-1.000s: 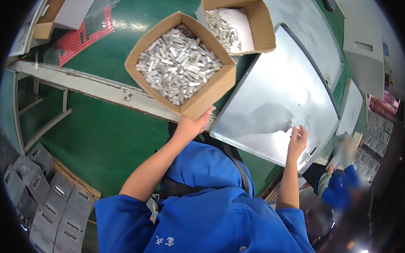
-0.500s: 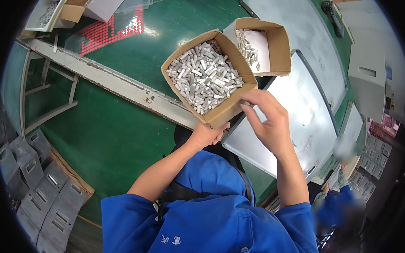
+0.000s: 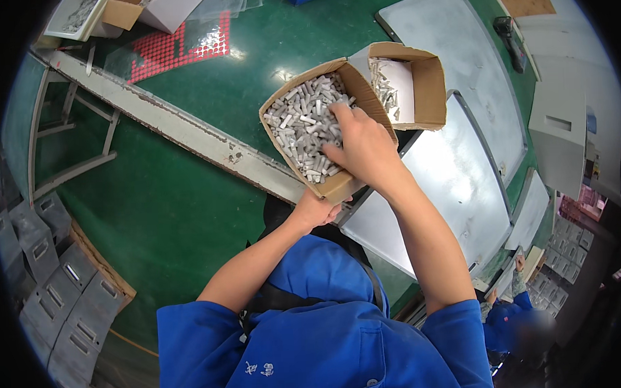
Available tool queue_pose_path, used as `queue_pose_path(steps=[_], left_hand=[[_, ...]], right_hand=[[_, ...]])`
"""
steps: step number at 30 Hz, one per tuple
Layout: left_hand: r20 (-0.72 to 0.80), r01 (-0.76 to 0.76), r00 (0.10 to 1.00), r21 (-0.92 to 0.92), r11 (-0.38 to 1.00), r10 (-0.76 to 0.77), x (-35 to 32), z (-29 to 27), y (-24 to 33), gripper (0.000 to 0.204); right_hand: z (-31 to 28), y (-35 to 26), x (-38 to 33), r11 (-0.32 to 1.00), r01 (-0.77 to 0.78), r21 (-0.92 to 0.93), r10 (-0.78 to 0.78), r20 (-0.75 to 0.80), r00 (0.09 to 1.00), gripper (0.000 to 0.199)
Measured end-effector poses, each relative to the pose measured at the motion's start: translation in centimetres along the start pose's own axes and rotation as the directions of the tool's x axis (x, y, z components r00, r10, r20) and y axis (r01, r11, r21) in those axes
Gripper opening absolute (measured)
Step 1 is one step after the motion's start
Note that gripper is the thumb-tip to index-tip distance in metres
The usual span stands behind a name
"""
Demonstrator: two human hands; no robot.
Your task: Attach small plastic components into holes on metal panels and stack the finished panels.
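Note:
A cardboard box [image 3: 339, 186] stands tilted in front of me, filled with many short, whitish-grey cylindrical pieces [image 3: 301, 126]. My right hand [image 3: 367, 147] reaches over its right wall; the thumb and fingers are apart, with the fingertips at the pieces. At the box's near corner is my left hand [image 3: 314, 211], its fingers curled closed and partly covered by the cardboard. What those fingers hold, if anything, is hidden. Just behind on the right, a second cardboard box [image 3: 430, 101] contains thin pale pieces [image 3: 385, 89] along its left side.
Large grey metal panels [image 3: 420, 190] lie on the right of the green surface. A worn pale beam [image 3: 164, 120] runs along its near edge. Sheets with red dots [image 3: 175, 51] lie far left. Grey slotted cases [image 3: 75, 318] are stacked lower left. Another person's blue sleeve [image 3: 499, 321] shows lower right.
My right hand has moved left, from outside the box's right wall to over the pieces inside. The left hand stays at the near corner. The whole view has shifted slightly.

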State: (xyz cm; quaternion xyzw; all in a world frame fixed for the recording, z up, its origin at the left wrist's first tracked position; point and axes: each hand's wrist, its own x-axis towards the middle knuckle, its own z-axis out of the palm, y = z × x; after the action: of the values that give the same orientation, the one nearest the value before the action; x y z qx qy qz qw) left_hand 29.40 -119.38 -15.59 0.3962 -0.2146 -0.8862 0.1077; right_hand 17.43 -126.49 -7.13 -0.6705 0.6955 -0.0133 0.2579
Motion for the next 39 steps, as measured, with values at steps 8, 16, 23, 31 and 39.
queue_pose_path(steps=[8,16,23,31,39], left_hand=[[0.056,0.028,0.998,0.015,1.000,-0.028,0.4,-0.8,-0.8,0.016],[0.046,0.005,0.999,-0.205,0.979,0.004,0.7,-1.3,-1.2,0.017],[0.102,0.012,0.994,-0.365,0.931,0.027,0.4,-0.6,0.0,0.014],[0.027,0.017,1.000,-0.368,0.929,-0.008,0.8,-0.5,-0.9,0.014],[0.128,0.059,0.992,-0.376,0.925,-0.012,1.3,-0.8,-1.2,0.007]], right_hand=[[-2.2,0.5,0.8,0.607,-0.001,0.794,0.103,-0.078,0.992,0.034],[-3.4,3.1,-1.5,0.623,0.021,0.782,0.160,-0.154,0.975,0.024],[-3.1,2.8,-2.8,0.737,0.015,0.676,0.129,-0.162,0.978,0.021],[-2.7,2.4,-2.8,0.975,0.106,0.198,-0.070,-0.183,0.981,0.012],[-0.1,1.7,-0.2,0.942,0.156,-0.296,-0.153,0.033,0.988,0.010]])
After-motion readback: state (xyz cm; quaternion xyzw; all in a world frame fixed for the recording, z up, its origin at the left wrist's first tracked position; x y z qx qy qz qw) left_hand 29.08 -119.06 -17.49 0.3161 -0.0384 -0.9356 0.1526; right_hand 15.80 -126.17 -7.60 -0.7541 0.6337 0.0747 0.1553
